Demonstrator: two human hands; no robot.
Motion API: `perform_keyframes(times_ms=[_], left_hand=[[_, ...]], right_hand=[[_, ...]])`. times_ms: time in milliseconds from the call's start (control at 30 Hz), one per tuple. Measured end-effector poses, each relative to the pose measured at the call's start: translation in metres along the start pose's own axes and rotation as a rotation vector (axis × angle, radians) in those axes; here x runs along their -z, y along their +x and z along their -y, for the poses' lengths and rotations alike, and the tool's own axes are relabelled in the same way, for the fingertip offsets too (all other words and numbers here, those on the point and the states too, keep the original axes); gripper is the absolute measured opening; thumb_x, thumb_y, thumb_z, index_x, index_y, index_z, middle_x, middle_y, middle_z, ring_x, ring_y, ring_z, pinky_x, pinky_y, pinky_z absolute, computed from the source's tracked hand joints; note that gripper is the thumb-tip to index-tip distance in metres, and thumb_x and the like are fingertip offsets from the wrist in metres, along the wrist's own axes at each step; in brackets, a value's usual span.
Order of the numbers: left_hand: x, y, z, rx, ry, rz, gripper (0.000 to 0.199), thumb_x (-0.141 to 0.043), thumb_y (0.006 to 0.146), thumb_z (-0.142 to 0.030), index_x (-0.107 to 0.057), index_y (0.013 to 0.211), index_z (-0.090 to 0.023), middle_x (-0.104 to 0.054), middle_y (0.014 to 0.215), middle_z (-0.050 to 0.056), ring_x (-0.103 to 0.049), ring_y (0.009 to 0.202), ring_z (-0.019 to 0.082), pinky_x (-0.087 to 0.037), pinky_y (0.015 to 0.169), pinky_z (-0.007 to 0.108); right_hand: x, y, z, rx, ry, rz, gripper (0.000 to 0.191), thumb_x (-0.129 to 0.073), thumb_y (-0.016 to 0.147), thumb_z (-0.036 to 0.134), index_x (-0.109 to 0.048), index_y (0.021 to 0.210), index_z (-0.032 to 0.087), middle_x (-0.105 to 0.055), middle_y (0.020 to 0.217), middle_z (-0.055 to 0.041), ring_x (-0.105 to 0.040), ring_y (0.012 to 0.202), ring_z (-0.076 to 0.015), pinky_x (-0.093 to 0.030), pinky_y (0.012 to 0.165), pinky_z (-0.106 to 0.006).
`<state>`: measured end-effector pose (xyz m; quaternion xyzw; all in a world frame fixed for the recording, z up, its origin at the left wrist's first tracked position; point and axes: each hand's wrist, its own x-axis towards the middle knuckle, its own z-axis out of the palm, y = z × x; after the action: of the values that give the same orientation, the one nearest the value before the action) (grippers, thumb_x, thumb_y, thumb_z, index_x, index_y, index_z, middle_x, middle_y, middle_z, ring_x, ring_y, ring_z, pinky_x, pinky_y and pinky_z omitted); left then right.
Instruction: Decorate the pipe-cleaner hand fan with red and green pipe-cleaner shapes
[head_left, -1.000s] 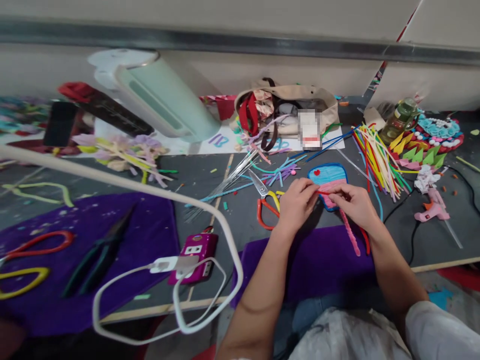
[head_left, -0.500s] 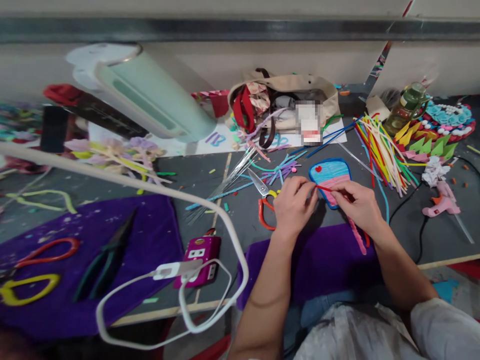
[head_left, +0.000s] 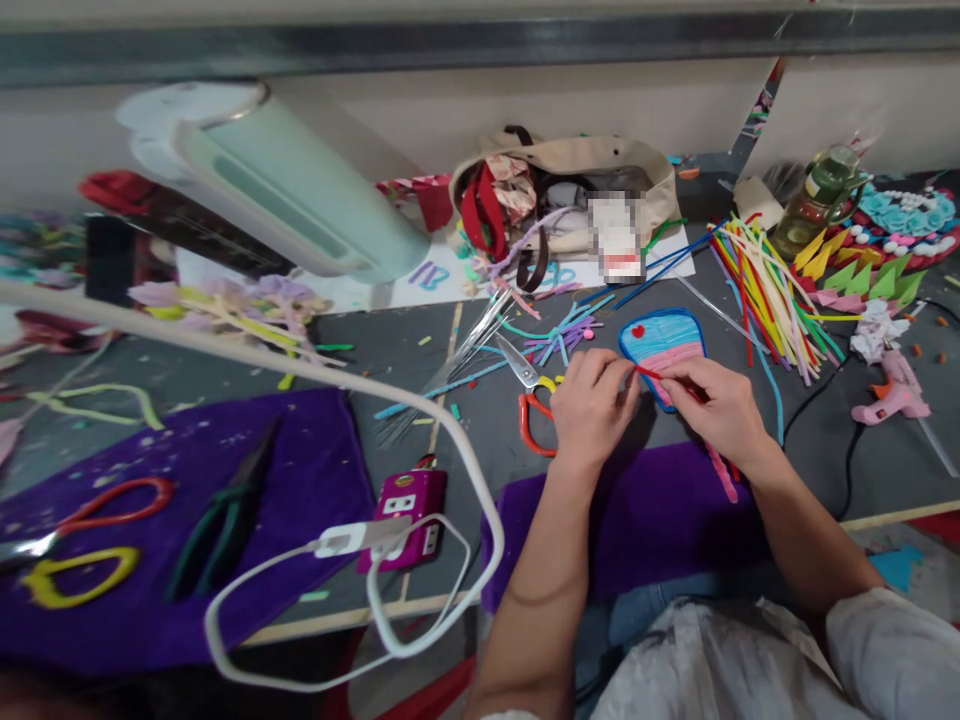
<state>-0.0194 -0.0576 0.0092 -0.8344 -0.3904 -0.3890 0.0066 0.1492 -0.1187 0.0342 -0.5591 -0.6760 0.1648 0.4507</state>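
1. Left hand (head_left: 595, 408) and right hand (head_left: 718, 408) pinch the red strip (head_left: 649, 374), at the blue-and-pink panel (head_left: 670, 335).
2. It looks light, bendable (probably fuzzy wire); fingertip holds near either end should suit.

Surface (head_left: 405, 350): dim, flat light; darkness below front edge.
Wall (head_left: 712, 110): dull grey, softly shaded.
Blade (head_left: 31, 549), left edge: bright glare.
Fingers (head_left: 613, 378): slightly soft; shadow beneath.
Pack (head_left: 616, 230), back edge: coarse pixel blocks.
Tower (head_left: 300, 200): stretched aslant.
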Motion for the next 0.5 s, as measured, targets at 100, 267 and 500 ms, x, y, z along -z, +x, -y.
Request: perform_keyframes(times_ms=[100,267,500], left_hand=[[-0.0006,0.0002,-0.0003,0.000,0.021,-0.007,0.010,-0.058,0.092,-0.025,-0.067,0.091,-0.021,-0.064,0.088,0.006,-0.056,0.084,0.019,-0.041,0.071,0.031],[-0.0020,0.0001,0.0000,-0.006,0.044,-0.043,0.010,-0.059,0.091,-0.025,-0.067,0.088,-0.020,-0.065,0.086,0.005,-0.057,0.081,0.018,-0.042,0.070,0.030],[-0.0022,-0.0003,-0.0002,0.016,0.015,-0.025,0.012,-0.057,0.092,-0.025,-0.068,0.088,-0.020,-0.063,0.086,0.006,-0.055,0.082,0.019,-0.041,0.071,0.030]], right_hand=[[-0.0003,-0.0001,0.0009,0.011,-0.001,0.001,0.015,-0.056,0.093,0.025,-0.070,0.096,0.023,-0.076,0.093,-0.0033,-0.071,0.083,-0.0163,-0.055,0.077,-0.028],[-0.0013,-0.0006,0.0017,0.012,-0.024,-0.006,0.016,-0.055,0.093,0.026,-0.071,0.094,0.024,-0.076,0.090,-0.0032,-0.071,0.081,-0.0163,-0.055,0.074,-0.027],[-0.0013,-0.0003,0.0030,0.022,-0.017,-0.003,0.016,-0.055,0.093,0.025,-0.071,0.094,0.023,-0.076,0.089,-0.0034,-0.070,0.082,-0.0165,-0.054,0.075,-0.027]])
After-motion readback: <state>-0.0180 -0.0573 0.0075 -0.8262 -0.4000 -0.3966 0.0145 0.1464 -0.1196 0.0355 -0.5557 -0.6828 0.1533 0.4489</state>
